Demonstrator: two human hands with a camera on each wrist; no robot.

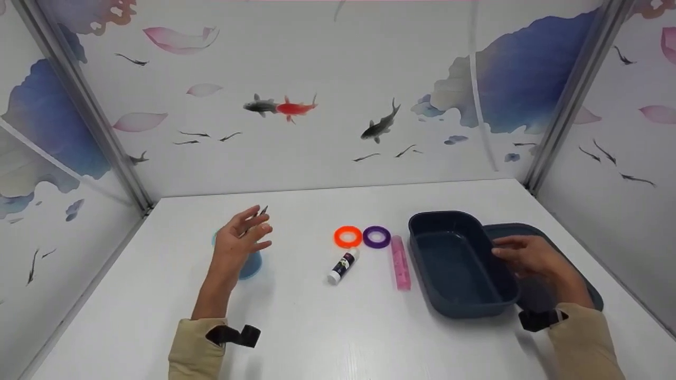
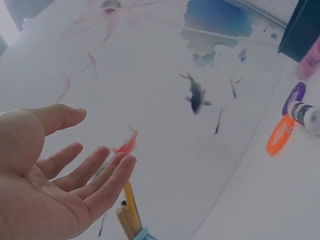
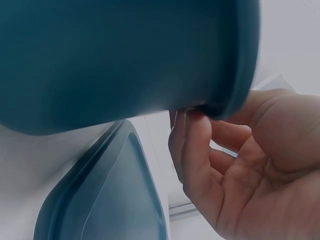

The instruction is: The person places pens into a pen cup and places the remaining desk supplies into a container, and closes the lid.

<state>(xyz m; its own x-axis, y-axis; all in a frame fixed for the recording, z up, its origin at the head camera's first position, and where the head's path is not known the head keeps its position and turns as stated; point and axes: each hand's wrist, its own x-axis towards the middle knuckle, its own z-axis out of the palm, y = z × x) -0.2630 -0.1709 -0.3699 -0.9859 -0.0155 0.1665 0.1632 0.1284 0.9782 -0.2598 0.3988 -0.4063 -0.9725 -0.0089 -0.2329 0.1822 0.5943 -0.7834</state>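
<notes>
My right hand (image 1: 533,258) grips the right rim of a dark blue rectangular box (image 1: 459,264). Seen from the right wrist, its fingers (image 3: 197,145) curl against the box's edge from outside. Beneath that hand lies a flat dark blue lid (image 1: 512,230), partly covered by the box and the arm. My left hand (image 1: 237,243) is raised at the left, holding nothing, its fingers spread and relaxed. Behind it stands a light blue cup (image 1: 251,267), mostly hidden. A yellow pencil (image 2: 132,202) and other slim sticks poke out of the cup in the left wrist view.
Between the hands lie an orange ring-shaped roll (image 1: 348,237), a purple one (image 1: 376,237) and a white-capped glue stick (image 1: 343,266). A pink stick-shaped object (image 1: 401,264) is close to the box's left side. Printed panels wall the white table (image 1: 306,332) at back and sides.
</notes>
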